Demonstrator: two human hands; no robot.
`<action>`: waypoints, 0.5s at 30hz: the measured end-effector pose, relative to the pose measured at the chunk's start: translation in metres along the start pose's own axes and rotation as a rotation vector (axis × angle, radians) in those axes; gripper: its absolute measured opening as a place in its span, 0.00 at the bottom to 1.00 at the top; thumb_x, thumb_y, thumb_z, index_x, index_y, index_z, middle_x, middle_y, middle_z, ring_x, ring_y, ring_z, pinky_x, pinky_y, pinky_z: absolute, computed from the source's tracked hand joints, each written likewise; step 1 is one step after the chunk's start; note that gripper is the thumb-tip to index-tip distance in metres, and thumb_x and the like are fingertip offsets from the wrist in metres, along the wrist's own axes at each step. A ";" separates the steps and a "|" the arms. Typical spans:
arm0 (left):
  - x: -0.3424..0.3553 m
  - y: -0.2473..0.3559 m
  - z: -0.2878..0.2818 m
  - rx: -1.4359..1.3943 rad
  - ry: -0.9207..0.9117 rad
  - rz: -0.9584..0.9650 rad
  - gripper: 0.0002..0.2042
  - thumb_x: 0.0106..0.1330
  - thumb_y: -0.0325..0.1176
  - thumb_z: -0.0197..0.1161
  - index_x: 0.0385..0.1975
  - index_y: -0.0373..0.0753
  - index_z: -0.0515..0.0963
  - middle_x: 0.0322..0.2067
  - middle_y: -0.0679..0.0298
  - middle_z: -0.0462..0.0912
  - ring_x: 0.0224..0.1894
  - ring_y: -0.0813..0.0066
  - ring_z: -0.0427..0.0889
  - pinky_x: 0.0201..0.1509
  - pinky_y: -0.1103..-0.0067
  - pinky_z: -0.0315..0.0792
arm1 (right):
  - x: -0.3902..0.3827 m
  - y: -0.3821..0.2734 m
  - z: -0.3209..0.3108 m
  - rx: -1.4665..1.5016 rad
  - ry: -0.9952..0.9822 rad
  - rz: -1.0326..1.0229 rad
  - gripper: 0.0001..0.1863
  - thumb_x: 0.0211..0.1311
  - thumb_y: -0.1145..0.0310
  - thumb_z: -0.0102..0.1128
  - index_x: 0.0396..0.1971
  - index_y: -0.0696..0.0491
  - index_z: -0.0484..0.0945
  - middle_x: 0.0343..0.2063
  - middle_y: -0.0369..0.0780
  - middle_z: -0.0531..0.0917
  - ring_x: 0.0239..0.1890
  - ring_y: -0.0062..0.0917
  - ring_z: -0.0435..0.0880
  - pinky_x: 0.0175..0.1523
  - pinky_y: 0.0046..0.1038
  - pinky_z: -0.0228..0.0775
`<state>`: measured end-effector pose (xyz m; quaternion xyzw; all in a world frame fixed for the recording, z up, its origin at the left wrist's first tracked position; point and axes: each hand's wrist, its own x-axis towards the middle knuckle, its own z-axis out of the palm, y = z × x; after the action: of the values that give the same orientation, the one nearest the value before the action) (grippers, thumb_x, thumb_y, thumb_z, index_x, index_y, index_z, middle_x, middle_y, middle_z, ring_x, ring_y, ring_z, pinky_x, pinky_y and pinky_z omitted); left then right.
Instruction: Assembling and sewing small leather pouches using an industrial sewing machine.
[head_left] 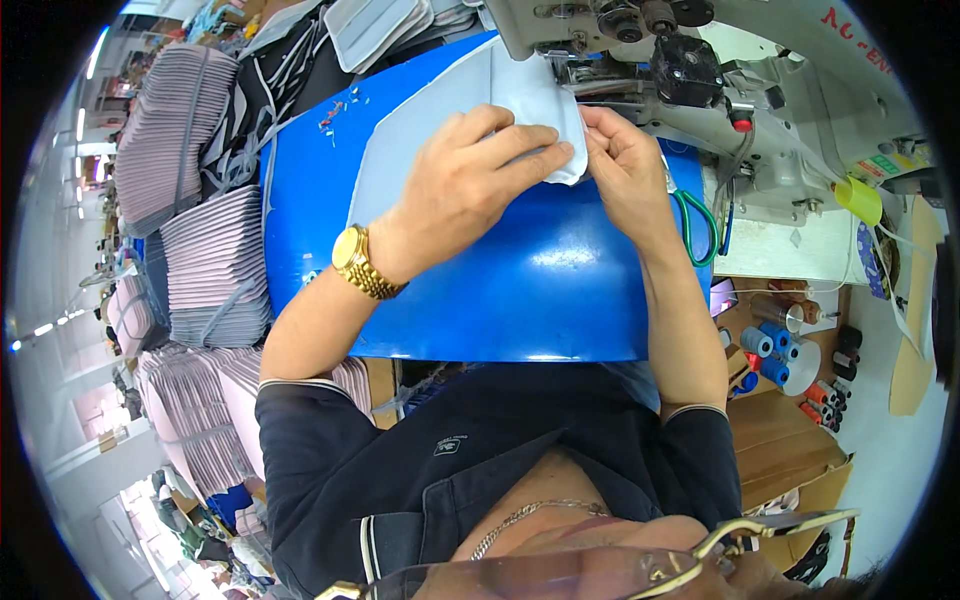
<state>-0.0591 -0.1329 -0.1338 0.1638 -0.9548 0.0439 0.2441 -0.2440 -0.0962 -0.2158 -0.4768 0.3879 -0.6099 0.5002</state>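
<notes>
left hand (485,175): rested on pale cloth (527,95); pinching or not, i couldn't tell.
right hand (628,165): pinched the cloth's edge.
scissors (713,232): lay by my right wrist.

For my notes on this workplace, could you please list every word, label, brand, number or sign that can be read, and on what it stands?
Red lettering on the pale sewing machine: large, partly legible; wording not copied here.
Green-and-white label on the machine: too small to read surely.
Small emblem on the dark shirt: too small to read.
Pale fabric under the left hand: none seen.
</notes>
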 end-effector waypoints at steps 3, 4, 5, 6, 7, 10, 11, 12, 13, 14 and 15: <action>0.006 -0.012 0.003 0.026 -0.005 0.023 0.18 0.52 0.24 0.62 0.45 0.42 0.82 0.42 0.68 0.82 0.38 0.68 0.76 0.43 0.75 0.74 | 0.000 -0.002 -0.001 -0.030 -0.009 -0.027 0.14 0.71 0.72 0.49 0.51 0.62 0.75 0.36 0.39 0.85 0.36 0.15 0.82 0.40 0.17 0.73; 0.008 -0.015 0.003 0.043 -0.008 0.027 0.18 0.52 0.24 0.62 0.45 0.42 0.82 0.42 0.68 0.82 0.38 0.67 0.76 0.43 0.74 0.74 | 0.000 -0.005 0.000 -0.042 -0.016 0.008 0.14 0.71 0.71 0.50 0.51 0.62 0.75 0.36 0.39 0.85 0.36 0.16 0.82 0.40 0.18 0.74; 0.009 -0.019 0.003 0.055 -0.016 0.028 0.18 0.52 0.23 0.62 0.45 0.41 0.82 0.42 0.67 0.82 0.39 0.67 0.76 0.44 0.75 0.74 | 0.000 -0.007 0.001 -0.055 -0.022 0.043 0.14 0.71 0.71 0.50 0.51 0.62 0.75 0.35 0.40 0.85 0.35 0.17 0.83 0.40 0.19 0.75; 0.010 -0.022 0.004 0.057 -0.016 0.025 0.18 0.52 0.23 0.62 0.45 0.41 0.82 0.42 0.67 0.82 0.39 0.67 0.76 0.44 0.75 0.74 | 0.000 -0.006 0.002 -0.054 -0.025 0.044 0.14 0.71 0.71 0.50 0.51 0.62 0.75 0.35 0.40 0.85 0.35 0.17 0.83 0.40 0.19 0.75; 0.011 -0.024 0.007 0.084 -0.020 0.020 0.18 0.53 0.24 0.62 0.46 0.41 0.81 0.43 0.67 0.82 0.40 0.66 0.76 0.44 0.74 0.75 | 0.000 -0.006 0.002 -0.070 -0.016 0.028 0.14 0.71 0.71 0.50 0.50 0.62 0.75 0.35 0.40 0.85 0.35 0.18 0.83 0.40 0.20 0.75; 0.011 -0.031 0.013 0.100 -0.014 0.020 0.20 0.53 0.23 0.61 0.48 0.43 0.81 0.45 0.66 0.81 0.42 0.65 0.77 0.47 0.74 0.74 | 0.000 -0.004 0.000 -0.073 -0.014 0.023 0.14 0.71 0.71 0.51 0.50 0.62 0.75 0.35 0.40 0.85 0.34 0.19 0.83 0.40 0.21 0.76; 0.009 -0.035 0.015 0.091 -0.006 0.027 0.21 0.53 0.22 0.61 0.50 0.44 0.80 0.46 0.66 0.81 0.43 0.65 0.77 0.48 0.73 0.74 | 0.001 -0.004 -0.001 -0.057 -0.022 0.034 0.14 0.70 0.71 0.51 0.50 0.62 0.75 0.36 0.41 0.85 0.35 0.19 0.83 0.40 0.21 0.76; 0.007 -0.042 0.015 0.093 -0.004 0.028 0.21 0.53 0.22 0.61 0.50 0.44 0.80 0.46 0.66 0.81 0.43 0.65 0.77 0.48 0.73 0.74 | 0.004 -0.005 -0.001 -0.058 -0.023 0.030 0.14 0.70 0.71 0.51 0.50 0.62 0.75 0.36 0.41 0.85 0.35 0.19 0.83 0.40 0.21 0.76; 0.002 -0.048 0.015 0.034 0.021 0.013 0.23 0.53 0.20 0.61 0.51 0.46 0.80 0.47 0.65 0.81 0.45 0.65 0.77 0.50 0.72 0.73 | 0.003 -0.005 0.001 -0.038 -0.025 0.041 0.14 0.70 0.71 0.51 0.50 0.62 0.75 0.36 0.41 0.85 0.35 0.19 0.83 0.41 0.22 0.77; -0.004 -0.052 0.015 -0.025 0.046 -0.003 0.24 0.52 0.19 0.61 0.51 0.47 0.80 0.48 0.65 0.80 0.46 0.64 0.77 0.52 0.72 0.72 | 0.003 -0.005 0.002 -0.017 -0.026 0.051 0.14 0.70 0.71 0.52 0.50 0.62 0.75 0.36 0.41 0.85 0.35 0.19 0.83 0.41 0.22 0.77; -0.009 -0.052 0.018 -0.086 0.044 -0.038 0.26 0.51 0.17 0.61 0.51 0.48 0.80 0.48 0.64 0.80 0.48 0.63 0.77 0.54 0.71 0.71 | 0.001 -0.004 0.002 -0.009 -0.027 0.055 0.14 0.70 0.71 0.52 0.50 0.63 0.75 0.37 0.42 0.85 0.35 0.20 0.83 0.41 0.22 0.77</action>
<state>-0.0421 -0.1823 -0.1541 0.1701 -0.9469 0.0016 0.2729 -0.2433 -0.0964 -0.2109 -0.4761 0.3970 -0.5878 0.5199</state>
